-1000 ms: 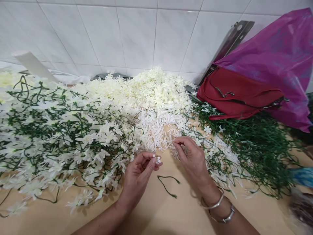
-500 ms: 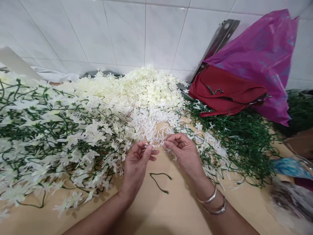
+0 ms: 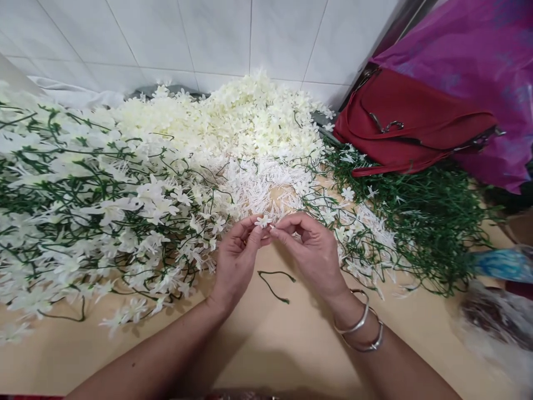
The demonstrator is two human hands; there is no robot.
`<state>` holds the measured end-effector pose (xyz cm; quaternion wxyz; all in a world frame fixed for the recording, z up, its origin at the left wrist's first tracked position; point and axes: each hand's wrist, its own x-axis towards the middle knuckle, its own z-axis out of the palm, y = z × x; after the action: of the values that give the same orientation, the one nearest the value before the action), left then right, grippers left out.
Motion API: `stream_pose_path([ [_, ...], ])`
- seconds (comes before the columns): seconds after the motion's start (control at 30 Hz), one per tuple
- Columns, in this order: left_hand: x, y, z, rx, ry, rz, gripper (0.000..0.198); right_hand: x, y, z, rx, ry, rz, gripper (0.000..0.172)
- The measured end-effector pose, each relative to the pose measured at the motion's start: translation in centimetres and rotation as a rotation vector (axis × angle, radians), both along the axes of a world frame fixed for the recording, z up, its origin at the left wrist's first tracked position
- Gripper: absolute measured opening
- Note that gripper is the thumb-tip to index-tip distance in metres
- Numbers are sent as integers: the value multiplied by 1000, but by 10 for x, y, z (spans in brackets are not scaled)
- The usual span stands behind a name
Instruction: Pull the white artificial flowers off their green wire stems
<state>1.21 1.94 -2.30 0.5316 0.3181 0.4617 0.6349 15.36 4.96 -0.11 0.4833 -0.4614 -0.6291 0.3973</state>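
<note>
Between thumb and fingers, my left hand [image 3: 237, 255] pinches a small white artificial flower [image 3: 263, 221]. Close against it, my right hand [image 3: 312, 250] pinches a tiny white piece, which looks like a stamen [image 3: 272, 226], by the flower. Just below the hands, a bent green stem [image 3: 275, 284] lies on the table [image 3: 258, 344]. Behind them is a heap of loose white stamens [image 3: 258, 186]. A pile of cream flower heads [image 3: 250, 122] rises farther back, against the wall.
Assembled white flowers on green stems [image 3: 104, 222] spread over the left side. Green stems [image 3: 428, 228] are heaped at the right, beneath a red handbag [image 3: 412, 122] and a purple plastic bag [image 3: 487, 72]. A clear plastic bag [image 3: 495, 328] lies at the right edge. Behind stands a tiled wall [image 3: 220, 39].
My hands have come together, with the right fingers now at the flower in my left. The camera view has tilted down and closer. The bent stem stays on the table.
</note>
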Motion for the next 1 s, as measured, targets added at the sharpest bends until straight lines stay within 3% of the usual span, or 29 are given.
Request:
stream_pose_path([
  [0.27,0,-5,-2,44,179,-83,29,-4,-4,2,5,-134,-70,7],
  [0.43,0,-8,-7,89,314,-141,33,-7,-6,4,-34,-101,-160,12],
  [0.7,0,-3,-4,86,284,-153,25,-6,-4,2,-144,24,-110,18],
  [1.0,-1,-3,-2,130,299,-180,22,-11,-5,0,-141,81,-144,22],
])
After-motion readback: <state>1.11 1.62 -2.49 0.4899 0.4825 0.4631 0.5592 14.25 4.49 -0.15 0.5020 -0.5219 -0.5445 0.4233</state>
